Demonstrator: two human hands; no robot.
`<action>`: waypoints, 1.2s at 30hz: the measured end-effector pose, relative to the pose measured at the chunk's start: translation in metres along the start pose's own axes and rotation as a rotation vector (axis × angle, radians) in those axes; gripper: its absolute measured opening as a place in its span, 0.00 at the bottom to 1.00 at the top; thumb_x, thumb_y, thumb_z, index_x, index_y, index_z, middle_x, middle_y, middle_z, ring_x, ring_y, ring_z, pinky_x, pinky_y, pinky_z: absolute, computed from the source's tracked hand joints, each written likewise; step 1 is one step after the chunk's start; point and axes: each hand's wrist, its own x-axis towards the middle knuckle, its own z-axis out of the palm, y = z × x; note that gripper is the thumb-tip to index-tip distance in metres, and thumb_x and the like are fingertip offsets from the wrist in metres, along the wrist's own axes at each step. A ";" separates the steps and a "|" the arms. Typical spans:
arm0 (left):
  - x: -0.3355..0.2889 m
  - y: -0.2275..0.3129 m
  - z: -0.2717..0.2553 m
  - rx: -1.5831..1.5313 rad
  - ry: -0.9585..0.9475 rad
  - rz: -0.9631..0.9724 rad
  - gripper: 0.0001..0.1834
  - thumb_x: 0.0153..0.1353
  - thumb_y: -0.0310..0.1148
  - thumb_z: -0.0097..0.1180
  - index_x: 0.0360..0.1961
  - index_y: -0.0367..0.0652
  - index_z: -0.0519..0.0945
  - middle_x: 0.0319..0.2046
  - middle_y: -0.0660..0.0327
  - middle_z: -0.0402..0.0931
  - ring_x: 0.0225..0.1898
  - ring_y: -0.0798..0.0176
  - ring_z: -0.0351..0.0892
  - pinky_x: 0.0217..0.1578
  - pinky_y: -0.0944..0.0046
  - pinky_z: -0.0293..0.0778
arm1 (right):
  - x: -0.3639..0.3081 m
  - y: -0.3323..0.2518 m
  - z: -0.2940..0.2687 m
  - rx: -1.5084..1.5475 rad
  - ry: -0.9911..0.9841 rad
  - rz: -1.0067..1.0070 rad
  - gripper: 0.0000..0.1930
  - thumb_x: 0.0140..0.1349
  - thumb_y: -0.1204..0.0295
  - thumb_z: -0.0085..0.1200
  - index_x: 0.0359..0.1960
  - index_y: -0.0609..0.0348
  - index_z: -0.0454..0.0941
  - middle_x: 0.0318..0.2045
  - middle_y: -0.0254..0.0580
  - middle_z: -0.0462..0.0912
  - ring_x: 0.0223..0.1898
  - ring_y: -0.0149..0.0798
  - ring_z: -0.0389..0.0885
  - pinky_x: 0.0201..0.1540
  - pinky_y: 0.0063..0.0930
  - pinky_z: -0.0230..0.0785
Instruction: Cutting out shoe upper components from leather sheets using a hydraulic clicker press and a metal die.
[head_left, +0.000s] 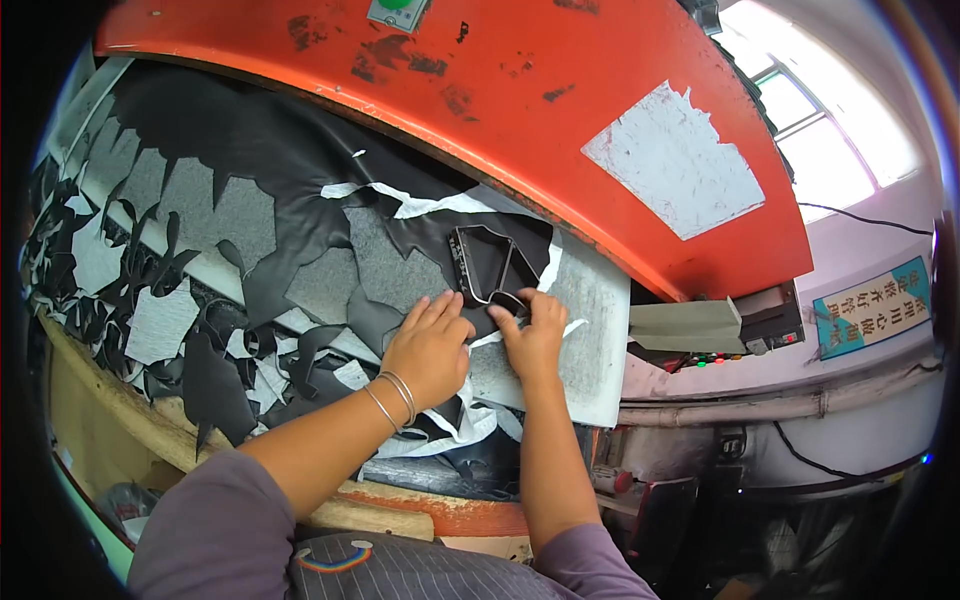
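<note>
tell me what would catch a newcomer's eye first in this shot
The big curved orange-red metal press head with chipped paint arches across the top of the view. Below it lies the sheet of black leather, full of cut-out holes, spread over the grey cutting board. At the centre, the left hand presses flat on the leather while the right hand grips the near end of the dark angular metal cutting die.

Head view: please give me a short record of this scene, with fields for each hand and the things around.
left hand: left hand lies flat on the black sheet, bangles on the wrist
right hand: right hand, fingers on the near end of the metal cutting die
die position: on the black sheet, under the red press head
surface: grey cutting board
around: black offcuts at the left
</note>
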 end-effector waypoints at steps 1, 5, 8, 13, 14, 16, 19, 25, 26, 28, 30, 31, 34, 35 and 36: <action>0.000 0.004 -0.004 0.031 0.012 -0.008 0.12 0.53 0.31 0.55 0.40 0.42 0.75 0.58 0.43 0.68 0.64 0.45 0.61 0.66 0.48 0.52 | 0.005 0.004 -0.003 0.105 -0.008 -0.004 0.28 0.45 0.59 0.70 0.46 0.60 0.75 0.38 0.48 0.76 0.42 0.50 0.71 0.48 0.41 0.63; -0.001 0.006 -0.008 0.004 0.015 -0.021 0.12 0.54 0.31 0.55 0.40 0.42 0.75 0.58 0.43 0.68 0.64 0.45 0.61 0.66 0.48 0.52 | 0.022 0.030 -0.012 0.283 -0.084 0.020 0.27 0.53 0.72 0.63 0.56 0.60 0.72 0.46 0.48 0.78 0.48 0.48 0.74 0.53 0.38 0.65; -0.002 0.004 -0.007 -0.030 0.016 -0.024 0.12 0.54 0.31 0.54 0.41 0.42 0.74 0.57 0.44 0.69 0.64 0.45 0.62 0.66 0.48 0.53 | 0.033 0.043 -0.014 0.279 -0.210 0.022 0.26 0.55 0.77 0.60 0.58 0.58 0.71 0.47 0.50 0.78 0.50 0.48 0.75 0.55 0.36 0.67; 0.027 -0.029 -0.013 -0.031 0.236 -0.067 0.23 0.54 0.29 0.54 0.53 0.37 0.69 0.55 0.47 0.72 0.63 0.44 0.63 0.65 0.46 0.53 | 0.040 0.036 -0.008 0.405 -0.167 0.074 0.25 0.56 0.77 0.58 0.59 0.55 0.72 0.45 0.49 0.79 0.51 0.48 0.75 0.55 0.36 0.67; 0.037 -0.036 -0.016 -0.031 0.240 -0.066 0.23 0.54 0.29 0.54 0.53 0.37 0.69 0.55 0.47 0.72 0.63 0.44 0.63 0.65 0.46 0.53 | 0.043 0.040 -0.005 0.404 -0.166 0.071 0.25 0.56 0.77 0.58 0.59 0.55 0.72 0.45 0.49 0.79 0.51 0.48 0.75 0.55 0.36 0.67; 0.054 -0.047 -0.020 0.067 0.290 -0.112 0.28 0.55 0.28 0.53 0.58 0.35 0.66 0.54 0.48 0.73 0.62 0.45 0.64 0.65 0.46 0.54 | 0.051 0.050 0.001 0.294 -0.124 -0.038 0.24 0.56 0.76 0.59 0.57 0.53 0.74 0.46 0.50 0.79 0.49 0.48 0.77 0.54 0.35 0.68; 0.048 -0.049 -0.013 0.006 0.170 -0.150 0.28 0.55 0.28 0.53 0.58 0.34 0.65 0.54 0.48 0.73 0.62 0.47 0.65 0.65 0.48 0.53 | 0.056 0.059 0.008 0.294 -0.135 0.036 0.24 0.55 0.76 0.60 0.56 0.51 0.75 0.46 0.51 0.78 0.49 0.47 0.77 0.53 0.34 0.69; 0.002 0.009 -0.003 0.001 -0.010 -0.119 0.31 0.57 0.32 0.51 0.63 0.33 0.62 0.58 0.45 0.68 0.63 0.48 0.63 0.66 0.48 0.51 | 0.063 0.067 0.014 0.375 -0.134 0.078 0.26 0.54 0.75 0.61 0.57 0.48 0.75 0.45 0.48 0.77 0.46 0.45 0.76 0.53 0.34 0.69; -0.003 0.015 -0.002 0.009 -0.015 -0.096 0.31 0.57 0.32 0.51 0.63 0.33 0.62 0.58 0.44 0.68 0.64 0.48 0.63 0.66 0.49 0.51 | 0.063 0.065 0.016 0.379 -0.139 0.079 0.26 0.54 0.75 0.61 0.57 0.48 0.75 0.45 0.48 0.77 0.46 0.45 0.76 0.53 0.34 0.69; -0.006 0.020 -0.005 0.014 -0.023 -0.074 0.31 0.57 0.31 0.51 0.63 0.32 0.62 0.58 0.44 0.68 0.64 0.48 0.63 0.66 0.49 0.51 | 0.060 0.063 0.017 0.389 -0.168 0.080 0.28 0.54 0.75 0.62 0.59 0.44 0.74 0.46 0.46 0.76 0.48 0.43 0.75 0.54 0.33 0.68; -0.009 0.022 -0.007 -0.048 -0.006 -0.109 0.26 0.57 0.31 0.51 0.58 0.34 0.65 0.58 0.44 0.69 0.64 0.49 0.63 0.67 0.49 0.51 | 0.059 0.063 0.015 0.315 -0.171 0.041 0.30 0.54 0.75 0.62 0.60 0.41 0.72 0.48 0.44 0.76 0.51 0.43 0.73 0.55 0.33 0.66; -0.009 0.021 -0.007 -0.048 -0.010 -0.108 0.26 0.57 0.31 0.51 0.58 0.34 0.65 0.58 0.44 0.69 0.64 0.49 0.63 0.67 0.49 0.51 | 0.059 0.063 0.015 0.326 -0.178 0.045 0.30 0.54 0.75 0.62 0.60 0.41 0.72 0.48 0.44 0.75 0.51 0.43 0.72 0.56 0.34 0.65; -0.011 0.020 -0.005 -0.072 0.004 -0.095 0.19 0.57 0.29 0.52 0.50 0.36 0.69 0.57 0.45 0.69 0.64 0.48 0.63 0.66 0.48 0.52 | 0.058 0.062 0.016 0.327 -0.191 0.060 0.31 0.53 0.75 0.63 0.61 0.40 0.71 0.49 0.44 0.75 0.52 0.43 0.72 0.56 0.34 0.65; -0.011 0.019 -0.004 -0.058 0.012 -0.089 0.17 0.56 0.29 0.52 0.47 0.38 0.69 0.57 0.45 0.70 0.64 0.48 0.63 0.66 0.48 0.52 | 0.058 0.061 0.017 0.317 -0.198 0.065 0.32 0.53 0.75 0.63 0.62 0.39 0.70 0.50 0.45 0.74 0.51 0.43 0.72 0.56 0.34 0.65; -0.012 0.019 -0.004 -0.043 0.019 -0.083 0.14 0.56 0.29 0.53 0.44 0.39 0.70 0.57 0.45 0.70 0.64 0.48 0.62 0.66 0.47 0.53 | 0.058 0.060 0.018 0.318 -0.197 0.070 0.32 0.53 0.75 0.63 0.62 0.39 0.70 0.50 0.45 0.74 0.51 0.43 0.72 0.56 0.34 0.65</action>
